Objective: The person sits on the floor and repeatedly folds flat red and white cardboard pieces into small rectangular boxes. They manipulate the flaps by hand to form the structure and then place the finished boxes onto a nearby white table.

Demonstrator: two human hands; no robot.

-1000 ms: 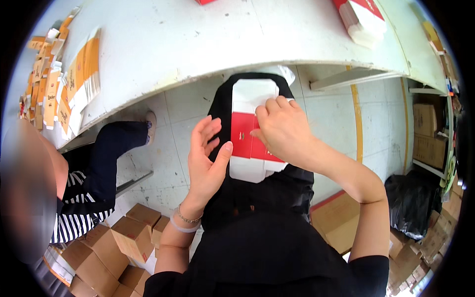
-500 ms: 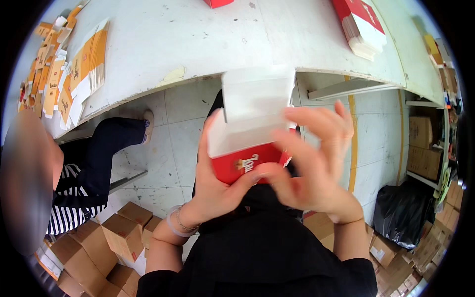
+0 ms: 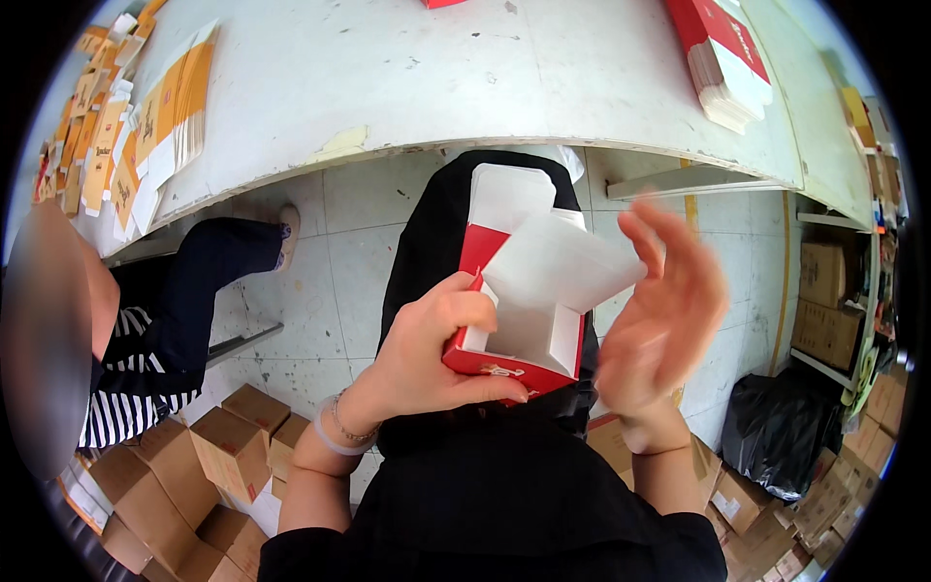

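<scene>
- The red box [image 3: 529,330] is over your lap [image 3: 422,233], short of the table's near edge; it stands open at the top, its white inside showing and two white flaps raised.
- Your left hand [image 3: 436,339] grips the box at its left side – thumb along the red front panel, fingers curled at the left rim, pinching the wall between them.
- Your right hand [image 3: 664,306] is up just beside the right flap, blurred, its fingers loosely spread and bent; whether a fingertip touches the flap, you cannot tell from here.
- Beyond the box runs the white table [image 3: 436,78], scuffed, with a stack of red cartons [image 3: 722,68] at its right and orange cartons [image 3: 175,102] at its left.
- To your left sits another person [image 3: 233,257] in dark trousers, with brown cardboard boxes [image 3: 228,441] lower down.
- To your right – a black plastic bag [image 3: 784,427] on the floor, near a shelf [image 3: 824,369] holding brown boxes [image 3: 824,330].
</scene>
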